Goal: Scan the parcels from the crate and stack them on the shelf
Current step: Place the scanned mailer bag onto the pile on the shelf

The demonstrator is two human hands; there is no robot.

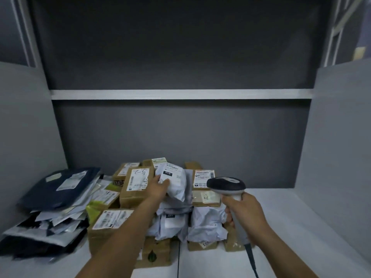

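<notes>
Ahead of both hands | left hand [158, 186] pinched white poly mailer [174, 182] onto the parcel stack [140, 197] | right hand [244, 212] gripped barcode scanner [226, 185], kept ready.

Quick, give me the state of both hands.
Left hand: closed on the white plastic mailer bag atop the pile.
Right hand: closed around the grey handheld barcode scanner.

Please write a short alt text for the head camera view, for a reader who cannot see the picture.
A person's left hand places a white poly mailer on top of a pile of cardboard boxes and mailers on a grey shelf, while the right hand holds a handheld barcode scanner. A looser heap of dark and white mailers lies at the left.
</notes>
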